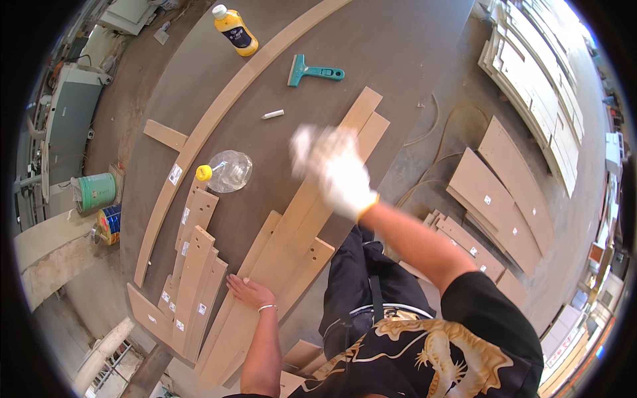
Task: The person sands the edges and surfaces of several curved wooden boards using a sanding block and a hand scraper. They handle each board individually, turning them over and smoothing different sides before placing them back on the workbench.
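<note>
My right hand [335, 169] wears a white glove and hovers, motion-blurred, above the long wooden boards [292, 245] lying diagonally on the dark worktable [371, 46]. Nothing shows in its grip. My left hand [247, 290] is bare with a thin bracelet and rests flat, fingers spread, on the near end of those boards. Just left of it lies a stack of shorter labelled boards [192, 278].
A clear plastic bottle with a yellow cap [225, 171] lies left of the boards. A yellow glue bottle [235, 30], a teal scraper [312, 70], a small white piece [273, 114] and a long curved wood strip [219, 113] sit farther back. Board piles [504, 192] lie on the floor at right; cans [96, 192] at left.
</note>
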Demonstrator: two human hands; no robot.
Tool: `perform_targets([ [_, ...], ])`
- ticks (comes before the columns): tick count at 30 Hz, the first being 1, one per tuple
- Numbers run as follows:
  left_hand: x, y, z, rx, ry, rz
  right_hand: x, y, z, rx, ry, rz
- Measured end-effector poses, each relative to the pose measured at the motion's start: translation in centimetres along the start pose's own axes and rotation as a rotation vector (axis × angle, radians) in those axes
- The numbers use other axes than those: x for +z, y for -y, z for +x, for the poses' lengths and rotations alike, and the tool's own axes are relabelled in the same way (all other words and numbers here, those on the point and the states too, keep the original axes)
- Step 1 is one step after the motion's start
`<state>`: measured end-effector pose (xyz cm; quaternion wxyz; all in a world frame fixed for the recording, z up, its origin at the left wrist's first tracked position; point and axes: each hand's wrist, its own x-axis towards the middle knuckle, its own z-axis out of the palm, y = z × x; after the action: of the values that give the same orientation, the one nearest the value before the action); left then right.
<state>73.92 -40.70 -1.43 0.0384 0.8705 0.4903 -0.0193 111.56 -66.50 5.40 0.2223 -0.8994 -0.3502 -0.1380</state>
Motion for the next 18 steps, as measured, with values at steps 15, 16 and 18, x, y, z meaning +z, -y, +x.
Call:
perform_targets([
  [15,0.2,0.3,-0.4,0.013,-0.012,0.097,1.0,-11.6,6.1,0.378,-0.088,-0.206],
  [16,0.3,0.3,-0.4,0.014,-0.017,0.102,1.0,-10.2,5.4,0.413,0.025,-0.103],
  [18,0.6,-0.2,-0.5,0.015,-0.012,0.104,0.3,-4.4,1.2,0.270,0.125,-0.021],
])
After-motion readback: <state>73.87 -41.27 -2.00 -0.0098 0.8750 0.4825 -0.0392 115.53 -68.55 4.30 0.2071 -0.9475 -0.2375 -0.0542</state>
